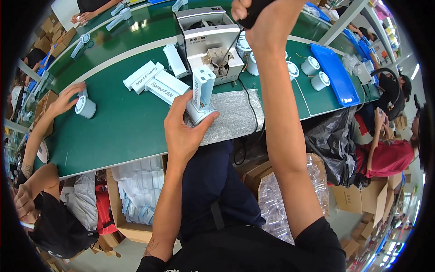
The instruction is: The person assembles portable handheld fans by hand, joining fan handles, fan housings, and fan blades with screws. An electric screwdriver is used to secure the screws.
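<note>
My left hand (183, 129) is closed round the round base of a pale blue plastic fan housing (202, 93). Its open, hollow handle stands upright over a sheet of bubble wrap (240, 109). My right hand (267, 29) is raised at the far side, gripping a black electric screwdriver (255, 12), partly cut off by the upper edge. A thin shaft runs down from it towards the front of a white screw feeder (206, 43). Several loose pale handle pieces (165, 86) lie left of the feeder.
Round white fan parts (320, 81) stand right of my forearm, beside a blue tray (335, 75). At the left, a co-worker's hand (65, 99) touches another fan housing (85, 107). Boxes of plastic parts (138, 190) flank my legs; a black cable (250, 99) crosses the bubble wrap.
</note>
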`<state>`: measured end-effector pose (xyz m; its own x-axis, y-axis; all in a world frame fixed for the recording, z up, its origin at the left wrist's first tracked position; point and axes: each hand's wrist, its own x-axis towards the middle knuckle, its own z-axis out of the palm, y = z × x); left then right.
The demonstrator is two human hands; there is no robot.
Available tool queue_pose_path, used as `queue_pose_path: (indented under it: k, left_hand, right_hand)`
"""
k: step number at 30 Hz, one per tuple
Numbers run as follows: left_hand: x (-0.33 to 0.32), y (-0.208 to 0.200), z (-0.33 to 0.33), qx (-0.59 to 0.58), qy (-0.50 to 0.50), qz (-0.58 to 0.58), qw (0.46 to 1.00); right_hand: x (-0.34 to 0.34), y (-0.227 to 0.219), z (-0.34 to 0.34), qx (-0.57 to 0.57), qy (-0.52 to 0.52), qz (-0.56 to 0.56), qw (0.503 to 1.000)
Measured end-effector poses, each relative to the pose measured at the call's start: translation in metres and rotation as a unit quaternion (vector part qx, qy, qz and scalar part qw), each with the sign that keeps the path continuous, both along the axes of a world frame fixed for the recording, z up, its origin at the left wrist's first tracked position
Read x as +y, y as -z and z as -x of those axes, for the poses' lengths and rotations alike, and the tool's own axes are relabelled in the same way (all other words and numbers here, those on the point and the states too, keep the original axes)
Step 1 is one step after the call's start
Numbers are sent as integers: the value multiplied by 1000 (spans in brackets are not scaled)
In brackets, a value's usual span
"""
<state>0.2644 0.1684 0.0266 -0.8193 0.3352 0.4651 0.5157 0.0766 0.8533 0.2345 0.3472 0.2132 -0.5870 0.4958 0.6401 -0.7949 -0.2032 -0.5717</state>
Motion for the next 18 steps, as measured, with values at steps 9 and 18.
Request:
queue_pose_path:
  k: [9,18]
  left_hand:
    - [1,-1,0,-11,-3,13,1000]
    - [-2,-2,0,-20,-2,13,1000]
  right_hand:
    - [5,0,17,-96,138,-26,986]
    - [-1,5,-24,35,-164,10,986]
